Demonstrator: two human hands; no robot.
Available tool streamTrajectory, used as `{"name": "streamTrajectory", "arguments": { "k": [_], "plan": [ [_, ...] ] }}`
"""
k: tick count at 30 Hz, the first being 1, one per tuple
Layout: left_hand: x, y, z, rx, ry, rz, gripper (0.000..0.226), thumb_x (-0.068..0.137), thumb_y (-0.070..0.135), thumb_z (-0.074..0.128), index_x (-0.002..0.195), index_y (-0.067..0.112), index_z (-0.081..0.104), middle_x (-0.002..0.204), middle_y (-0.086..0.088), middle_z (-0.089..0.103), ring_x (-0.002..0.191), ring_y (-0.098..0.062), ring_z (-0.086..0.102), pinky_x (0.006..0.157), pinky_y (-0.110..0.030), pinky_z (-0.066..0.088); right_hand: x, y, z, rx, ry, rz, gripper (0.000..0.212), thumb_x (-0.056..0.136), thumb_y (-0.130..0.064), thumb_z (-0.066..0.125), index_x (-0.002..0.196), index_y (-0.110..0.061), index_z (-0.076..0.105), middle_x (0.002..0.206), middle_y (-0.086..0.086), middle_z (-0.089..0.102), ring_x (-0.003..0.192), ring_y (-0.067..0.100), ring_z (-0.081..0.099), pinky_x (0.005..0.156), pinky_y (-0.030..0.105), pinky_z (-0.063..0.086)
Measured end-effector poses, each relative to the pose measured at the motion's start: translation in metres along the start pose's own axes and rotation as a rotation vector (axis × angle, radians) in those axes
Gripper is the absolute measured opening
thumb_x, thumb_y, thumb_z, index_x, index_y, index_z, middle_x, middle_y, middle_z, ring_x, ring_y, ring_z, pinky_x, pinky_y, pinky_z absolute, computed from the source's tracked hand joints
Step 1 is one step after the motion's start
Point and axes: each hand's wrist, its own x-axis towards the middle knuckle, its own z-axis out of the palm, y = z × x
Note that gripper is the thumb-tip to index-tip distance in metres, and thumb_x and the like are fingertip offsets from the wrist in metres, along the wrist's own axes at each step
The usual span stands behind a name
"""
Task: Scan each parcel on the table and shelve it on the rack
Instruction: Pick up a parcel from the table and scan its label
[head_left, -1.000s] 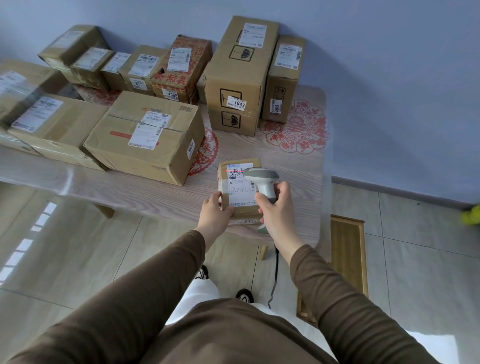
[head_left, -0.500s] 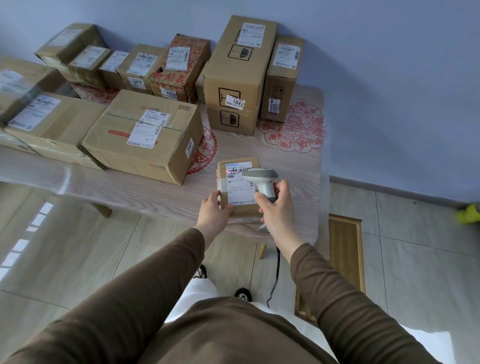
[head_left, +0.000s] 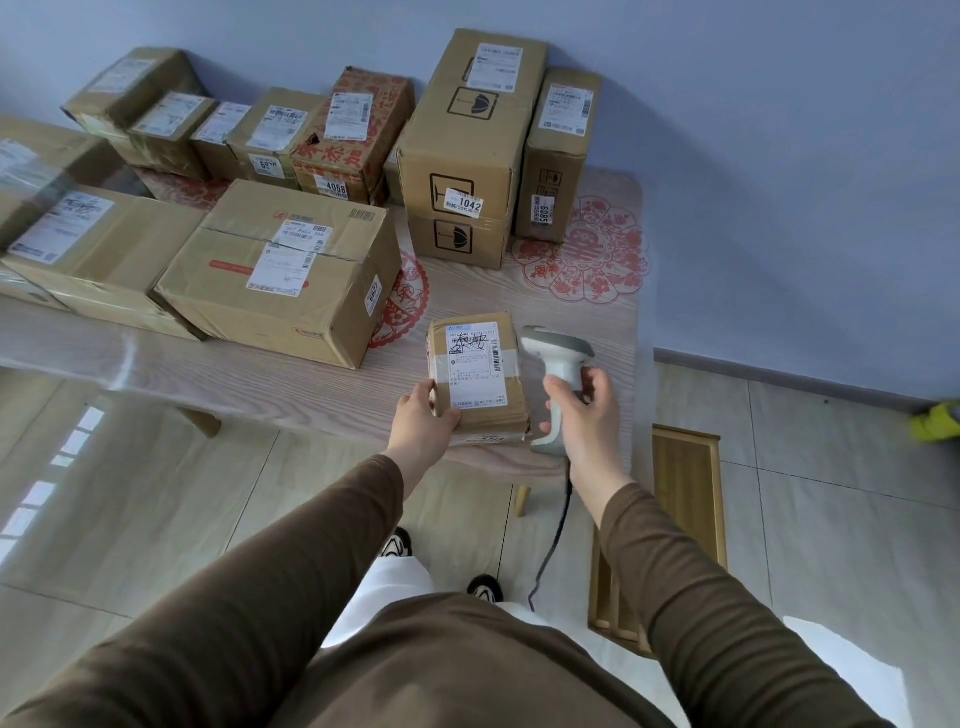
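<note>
A small brown parcel (head_left: 475, 374) with a white shipping label lies near the table's front right edge. My left hand (head_left: 423, 418) grips its near left corner, thumb on top. To the right of the parcel my right hand (head_left: 584, 410) holds the handle of a white and grey barcode scanner (head_left: 558, 358); its head points away from me, off the label. Its cable hangs down to the floor. Several more cardboard parcels crowd the table, among them a large one (head_left: 280, 273) left of the small parcel.
The wooden table (head_left: 291, 384) has red paper-cut patterns on it and stands against a blue wall. A tall carton marked 1042 (head_left: 467, 145) stands at the back. A wooden frame (head_left: 685, 499) lies on the tiled floor to the right, near a yellow-green object (head_left: 937, 421).
The scanner has moved right, off the parcel's label, and now stands beside the parcel. My left hand still holds the parcel's corner.
</note>
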Motion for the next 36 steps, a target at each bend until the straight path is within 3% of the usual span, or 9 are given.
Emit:
{"name": "streamTrajectory", "arguments": {
  "k": [8,13,18,21,25,28,30,33,36],
  "plan": [
    [-0.002,0.002,0.0,0.022,-0.003,-0.003,0.064,0.1,0.026,0.062,0.158,0.02,0.034,0.144,-0.009,0.047,0.123,-0.028,0.054,0.105,-0.05,0.051,0.052,0.036,-0.038,0.048,0.235,0.297,0.01,0.095,-0.024,0.076,0.091,-0.02,0.067,0.119,0.016,0.072,0.11,0.033,0.068,0.103,0.048,0.054],
    [-0.003,0.003,-0.001,0.025,-0.005,-0.005,0.062,0.101,0.026,0.061,0.157,0.021,0.035,0.143,-0.008,0.048,0.122,-0.027,0.055,0.104,-0.048,0.051,0.065,0.042,-0.035,0.016,0.268,0.309,0.031,0.099,-0.02,0.072,0.123,0.0,0.067,0.115,0.008,0.066,0.106,0.026,0.061,0.095,0.035,0.048],
    [-0.004,0.003,-0.001,0.019,-0.004,-0.008,0.062,0.1,0.027,0.061,0.157,0.022,0.036,0.142,-0.008,0.049,0.119,-0.026,0.055,0.1,-0.042,0.051,0.068,0.046,-0.036,-0.188,0.27,0.352,0.031,0.099,-0.025,0.071,0.123,-0.007,0.066,0.115,0.01,0.067,0.103,0.027,0.061,0.092,0.038,0.05],
    [-0.003,0.002,-0.001,-0.007,-0.006,-0.017,0.064,0.099,0.028,0.062,0.158,0.023,0.035,0.143,-0.007,0.048,0.121,-0.026,0.055,0.097,-0.039,0.051,0.063,0.044,-0.033,-0.415,0.324,0.216,0.027,0.093,-0.023,0.074,0.117,-0.014,0.067,0.122,0.012,0.068,0.106,0.028,0.065,0.098,0.044,0.056],
    [-0.005,0.002,-0.002,-0.098,0.0,-0.05,0.067,0.098,0.027,0.066,0.157,0.026,0.035,0.144,-0.004,0.044,0.121,-0.023,0.052,0.099,-0.037,0.047,0.037,0.024,-0.005,-0.413,0.07,-0.02,0.033,0.1,-0.023,0.065,0.13,-0.01,0.063,0.124,0.004,0.065,0.11,0.018,0.063,0.096,0.033,0.051],
    [-0.006,0.001,-0.002,-0.274,-0.085,-0.095,0.06,0.101,0.023,0.063,0.155,0.029,0.037,0.138,0.005,0.055,0.118,-0.018,0.056,0.094,-0.029,0.042,0.023,0.019,0.019,-0.398,-0.209,0.128,0.05,0.105,-0.035,0.058,0.148,-0.009,0.052,0.141,-0.001,0.057,0.127,0.016,0.054,0.11,0.034,0.043],
    [-0.006,-0.002,-0.001,-0.361,-0.175,-0.092,0.05,0.103,0.021,0.059,0.15,0.032,0.046,0.14,0.004,0.063,0.119,-0.016,0.061,0.091,-0.026,0.044,0.018,0.019,0.028,-0.366,-0.34,0.243,0.046,0.108,-0.037,0.053,0.147,-0.014,0.052,0.147,-0.002,0.057,0.129,0.018,0.054,0.113,0.038,0.042],
    [-0.013,-0.001,0.0,-0.442,-0.213,-0.065,0.042,0.103,0.02,0.057,0.142,0.036,0.052,0.135,0.006,0.067,0.122,-0.016,0.062,0.108,-0.035,0.046,0.01,0.012,0.035,-0.308,-0.361,0.259,0.045,0.11,-0.031,0.05,0.152,-0.017,0.046,0.149,-0.004,0.055,0.123,0.014,0.052,0.105,0.032,0.04],
    [-0.019,0.009,-0.008,-0.503,-0.186,-0.001,0.036,0.104,0.021,0.057,0.133,0.041,0.054,0.13,0.011,0.068,0.122,-0.016,0.062,0.112,-0.038,0.044,0.006,0.002,0.04,-0.248,-0.323,0.186,0.045,0.11,-0.027,0.049,0.155,-0.018,0.043,0.146,-0.002,0.056,0.122,0.013,0.052,0.094,0.025,0.039]
  ]
}}
